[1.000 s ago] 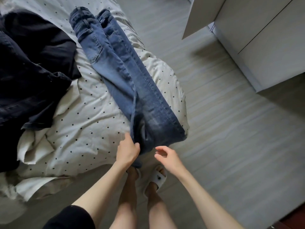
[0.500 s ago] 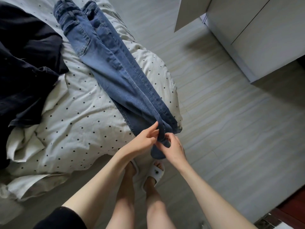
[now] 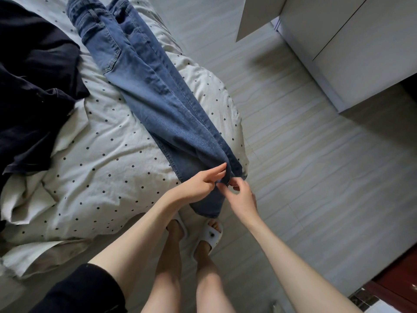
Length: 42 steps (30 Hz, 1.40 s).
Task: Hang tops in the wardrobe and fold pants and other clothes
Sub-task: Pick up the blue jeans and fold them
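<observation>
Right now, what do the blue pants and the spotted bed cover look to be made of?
The blue pants look like denim: faded matte blue, stitched seams, a sewn back pocket. The spotted bed cover looks like thin woven cloth, perhaps cotton: matte off-white with small dark dots, and it creases sharply. The fibre itself cannot be told by sight.

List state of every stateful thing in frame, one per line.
jeans: laid lengthwise on the bed, legs stacked, hem end hanging over the edge
left hand: pinching the jeans near the hem
right hand: pinching the same spot
dark clothes: heaped, unfolded
polka-dot duvet: rumpled
wardrobe door: open
</observation>
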Available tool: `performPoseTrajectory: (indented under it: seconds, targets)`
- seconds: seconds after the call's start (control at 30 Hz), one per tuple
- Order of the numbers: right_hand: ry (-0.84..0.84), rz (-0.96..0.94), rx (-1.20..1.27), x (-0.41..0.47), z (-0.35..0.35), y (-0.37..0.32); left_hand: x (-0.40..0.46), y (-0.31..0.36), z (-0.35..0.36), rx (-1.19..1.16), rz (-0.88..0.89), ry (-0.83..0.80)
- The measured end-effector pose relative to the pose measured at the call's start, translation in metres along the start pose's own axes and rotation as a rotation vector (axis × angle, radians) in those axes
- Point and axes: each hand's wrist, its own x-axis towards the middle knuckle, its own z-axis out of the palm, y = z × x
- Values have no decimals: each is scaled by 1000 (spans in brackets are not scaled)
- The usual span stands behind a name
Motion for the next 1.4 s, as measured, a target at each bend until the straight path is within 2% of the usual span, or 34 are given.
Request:
performPoseTrajectory:
  seconds: [0.07, 0.1, 0.2, 0.23, 0.27, 0.33, 0.4, 0.5, 0.63, 0.7, 0.8, 0.93, 1.0, 1.2, 1.4]
  targets:
    - [89, 4, -108, 7, 3, -8, 0, -4, -4, -70, 21, 32]
    - [88, -9, -148, 9, 4, -11, 0, -8, -6, -119, 27, 99]
    - [35, -10, -75, 10, 0, -10, 2, -29, -19, -350, -74, 524]
    - [12, 9, -11, 9, -5, -8, 4, -37, -27, -511, -138, 634]
    - [-19, 29, 62, 7, -11, -6, 7, -43, -34, -694, -179, 678]
    - [-124, 77, 207, 6, -24, -3, 15, -50, -50, -970, -184, 663]
    - [-230, 98, 265, 6, -33, -7, 24, -48, -63, -1054, -138, 622]
    - [-300, 97, 302, 10, -40, -18, 34, -37, -67, -1120, -98, 579]
    - [-305, 88, 296, 15, -47, -20, 30, -42, -64, -1060, -89, 604]
    - [-320, 44, 207, 13, -47, -19, 18, -53, -63, -1001, -99, 630]
    - [-349, -19, 62, 9, -41, -22, 7, -66, -62, -1051, -134, 674]
    - [-477, -71, -61, 4, -34, -29, 10, -56, -54, -1056, -132, 555]
    - [-516, -54, -39, 6, -37, -35, 16, -50, -52, -1069, -112, 516]
    - [-333, -25, 120, 8, -48, -47, 31, -39, -46, -1193, -33, 461]
    - [-391, 66, 257, 19, -59, -48, 33, -41, -47, -1260, -34, 632]
